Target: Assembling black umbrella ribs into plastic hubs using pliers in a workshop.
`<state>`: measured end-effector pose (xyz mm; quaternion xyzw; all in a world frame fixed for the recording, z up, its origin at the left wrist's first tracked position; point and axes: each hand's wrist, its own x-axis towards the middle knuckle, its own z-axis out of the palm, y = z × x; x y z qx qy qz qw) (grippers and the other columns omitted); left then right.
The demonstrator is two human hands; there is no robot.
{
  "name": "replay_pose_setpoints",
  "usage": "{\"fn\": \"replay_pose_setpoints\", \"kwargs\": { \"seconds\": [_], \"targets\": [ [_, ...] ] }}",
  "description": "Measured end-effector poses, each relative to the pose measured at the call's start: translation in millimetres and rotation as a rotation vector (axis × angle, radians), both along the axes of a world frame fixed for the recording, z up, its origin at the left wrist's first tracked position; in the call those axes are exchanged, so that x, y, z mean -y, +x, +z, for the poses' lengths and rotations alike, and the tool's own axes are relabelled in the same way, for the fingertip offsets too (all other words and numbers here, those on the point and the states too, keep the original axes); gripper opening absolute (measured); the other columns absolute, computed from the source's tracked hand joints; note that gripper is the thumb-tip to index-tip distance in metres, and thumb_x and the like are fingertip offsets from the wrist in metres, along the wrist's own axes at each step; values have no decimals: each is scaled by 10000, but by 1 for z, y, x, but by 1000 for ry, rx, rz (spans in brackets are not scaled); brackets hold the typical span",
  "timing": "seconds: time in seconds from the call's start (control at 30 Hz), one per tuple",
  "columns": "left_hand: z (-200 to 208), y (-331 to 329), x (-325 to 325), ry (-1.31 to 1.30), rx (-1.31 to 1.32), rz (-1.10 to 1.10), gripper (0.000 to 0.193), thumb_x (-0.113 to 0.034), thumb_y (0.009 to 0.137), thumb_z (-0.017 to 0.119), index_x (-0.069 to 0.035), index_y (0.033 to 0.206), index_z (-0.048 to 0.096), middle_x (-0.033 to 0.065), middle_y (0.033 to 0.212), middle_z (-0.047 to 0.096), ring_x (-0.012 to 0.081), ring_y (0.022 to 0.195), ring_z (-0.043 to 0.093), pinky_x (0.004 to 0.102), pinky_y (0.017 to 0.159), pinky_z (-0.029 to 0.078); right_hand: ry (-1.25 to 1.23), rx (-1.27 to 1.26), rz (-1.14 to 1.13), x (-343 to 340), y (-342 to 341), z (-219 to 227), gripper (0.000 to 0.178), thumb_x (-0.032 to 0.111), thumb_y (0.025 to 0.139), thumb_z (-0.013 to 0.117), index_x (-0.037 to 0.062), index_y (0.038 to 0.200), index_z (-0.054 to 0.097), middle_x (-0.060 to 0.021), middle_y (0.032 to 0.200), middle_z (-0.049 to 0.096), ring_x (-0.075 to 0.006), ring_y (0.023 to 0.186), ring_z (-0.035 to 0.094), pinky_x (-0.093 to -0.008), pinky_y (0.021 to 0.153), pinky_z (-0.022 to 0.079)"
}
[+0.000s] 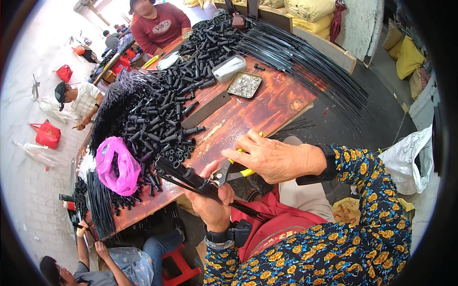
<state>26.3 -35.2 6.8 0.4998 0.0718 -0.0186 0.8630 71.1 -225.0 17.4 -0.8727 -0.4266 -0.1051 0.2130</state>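
My left hand [208, 207] is closed around a bundle of thin black rods [174, 171] with a black plastic tube piece [193, 180] at its upper part. The rods' other ends stick out below the hand toward my lap. My right hand [274, 155] grips yellow-handled pliers [247, 172], one handle running under the fingers. Their metal jaws meet the tube piece beside my left thumb, and their tips are partly hidden there. Behind my hands, a big heap of short black plastic tube pieces [157, 119] covers much of the wooden table [281, 102].
A shallow tray of small silvery parts [244, 85], a clear plastic box [228, 69] and a flat metal bar [206, 109] lie on the table. Long black rods [296, 57] spread at the far right. A pink bag [118, 166] stands left. Several people work around the table.
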Motion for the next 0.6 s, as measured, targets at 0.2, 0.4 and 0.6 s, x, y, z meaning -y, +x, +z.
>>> {"fn": "replay_pose_setpoints", "kwargs": {
  "seconds": [0.2, 0.4, 0.6],
  "targets": [
    [-6, 1, -5, 21, 48, -32, 962, -811, 868, 214, 36, 1182, 544, -12, 440, 337, 113, 353, 276, 278, 371, 262, 10, 1, 6, 0, 1, 4, 574, 19, 682, 662, 26, 1224, 471, -192, 1028, 517, -368, 930, 525, -467, 774, 475],
    [-5, 0, -4, -2, 53, -35, 994, -840, 834, 238, 39, 1190, 537, -8, 460, 360, 112, 363, 305, 267, 373, 272, 28, -188, 183, 10, 20, 13, 298, 123, 738, 736, 26, 984, 599, -145, 745, 635, -292, 702, 646, -425, 620, 508],
    [-6, -8, 4, 74, 296, -63, 718, -597, 845, 611, 44, 1163, 541, -23, 549, 413, 96, 397, 361, 254, 387, 294, -37, -1551, 533, 16, 41, 8, 604, 215, 690, 859, -67, 1147, 583, -70, 669, 629, -156, 573, 601, -299, 540, 496]
  ]
}}
